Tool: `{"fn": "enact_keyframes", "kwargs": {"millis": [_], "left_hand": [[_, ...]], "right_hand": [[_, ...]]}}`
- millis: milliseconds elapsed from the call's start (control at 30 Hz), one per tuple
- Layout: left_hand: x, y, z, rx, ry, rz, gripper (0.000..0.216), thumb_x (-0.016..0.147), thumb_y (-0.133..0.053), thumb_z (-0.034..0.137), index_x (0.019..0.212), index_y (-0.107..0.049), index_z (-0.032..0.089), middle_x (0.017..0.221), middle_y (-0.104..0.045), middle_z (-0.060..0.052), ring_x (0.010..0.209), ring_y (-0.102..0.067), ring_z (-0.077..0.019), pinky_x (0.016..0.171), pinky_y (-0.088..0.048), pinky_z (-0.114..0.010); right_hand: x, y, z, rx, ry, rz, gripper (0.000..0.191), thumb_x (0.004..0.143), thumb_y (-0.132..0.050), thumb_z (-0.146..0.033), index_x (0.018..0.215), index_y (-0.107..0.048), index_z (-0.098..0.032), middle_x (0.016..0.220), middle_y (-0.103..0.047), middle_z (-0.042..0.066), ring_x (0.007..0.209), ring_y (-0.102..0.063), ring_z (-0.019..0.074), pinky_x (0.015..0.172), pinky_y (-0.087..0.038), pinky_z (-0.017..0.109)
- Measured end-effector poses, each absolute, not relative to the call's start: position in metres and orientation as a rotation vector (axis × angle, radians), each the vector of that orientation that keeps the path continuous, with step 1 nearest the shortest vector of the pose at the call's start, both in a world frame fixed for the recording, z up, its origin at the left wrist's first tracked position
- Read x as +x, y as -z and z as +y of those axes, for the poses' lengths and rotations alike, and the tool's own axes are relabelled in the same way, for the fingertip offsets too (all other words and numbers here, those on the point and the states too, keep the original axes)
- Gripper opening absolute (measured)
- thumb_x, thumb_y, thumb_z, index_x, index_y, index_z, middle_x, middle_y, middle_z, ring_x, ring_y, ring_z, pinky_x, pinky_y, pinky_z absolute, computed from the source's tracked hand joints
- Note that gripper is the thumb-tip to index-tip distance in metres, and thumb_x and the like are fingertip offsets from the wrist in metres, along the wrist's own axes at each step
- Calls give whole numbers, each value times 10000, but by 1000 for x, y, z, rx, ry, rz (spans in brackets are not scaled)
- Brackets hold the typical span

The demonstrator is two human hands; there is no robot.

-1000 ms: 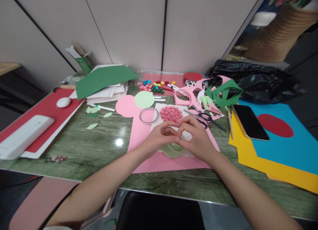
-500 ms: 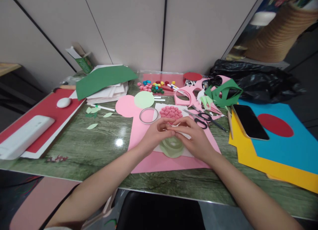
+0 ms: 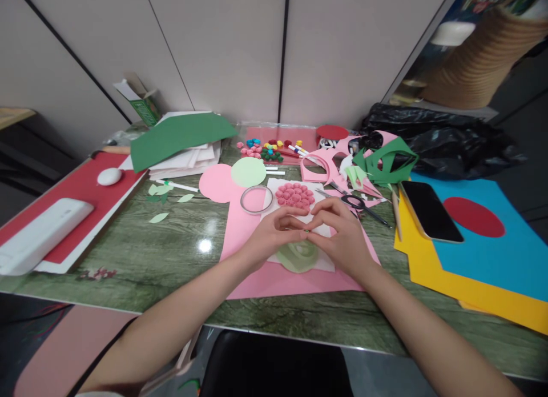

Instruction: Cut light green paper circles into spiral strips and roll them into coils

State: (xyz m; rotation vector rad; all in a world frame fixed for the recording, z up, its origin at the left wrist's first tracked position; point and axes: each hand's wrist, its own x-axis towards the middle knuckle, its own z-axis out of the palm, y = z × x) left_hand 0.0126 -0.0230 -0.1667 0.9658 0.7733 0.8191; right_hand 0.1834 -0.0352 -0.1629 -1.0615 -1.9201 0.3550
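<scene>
My left hand [image 3: 274, 234] and my right hand [image 3: 345, 234] meet fingertip to fingertip over the middle of the pink sheet [image 3: 257, 285]. Both are closed in a pinch, and a tiny green piece [image 3: 307, 231] shows between the thumb tips; its kind is too small to make out. Just below them lies a pale green paper disc with spiral lines [image 3: 297, 260], partly covered by my fingers. Past my fingertips sits a cluster of small pink rosettes [image 3: 294, 195] on white paper. A clear ring-shaped tape roll [image 3: 245, 204] is left of it, and black-handled scissors [image 3: 353, 201] are at the right.
Pink and green paper scraps [image 3: 385, 160] lie behind the scissors. Coloured small pieces [image 3: 270, 152] rest at the back. A phone [image 3: 430, 210] lies on blue and yellow sheets. At left are leaf cutouts [image 3: 159, 217], a white glue gun-like device [image 3: 47, 234] and a green sheet [image 3: 180, 139].
My hands have come slightly lower and nearer to me, still together. More of the pink cluster shows now, and the tiny green piece has come into sight between the thumbs.
</scene>
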Motion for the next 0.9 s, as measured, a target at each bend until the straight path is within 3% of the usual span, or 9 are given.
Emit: {"fn": "enact_keyframes", "kwargs": {"millis": [433,700,900], "left_hand": [[14,165,-24,870,-727,733,460,656,-770,151,1086,-607,171,755,-655,4,727,-604,-125,746,-417,-285],[11,169,-21,823,-836,744,485,678,-768,153,1130,-598,203,802,-679,-10,741,-611,-128,736,-409,-277],[10,170,-19,825,-856,743,471,680,-769,159,1117,-598,200,817,-691,-16,738,-618,-128,761,-421,-284]], "right_hand": [[180,166,-36,-980,-135,-2021,196,764,-619,-74,647,-526,-201,846,-556,34,795,-555,196,683,-432,354],[182,162,-37,-1036,-187,-1990,70,806,-642,-146,796,-633,-215,885,-562,55,865,-578,223,763,-470,406],[183,160,-36,-1043,-282,-1979,130,830,-629,-148,876,-683,-257,931,-579,58,908,-583,228,809,-490,422]]}}
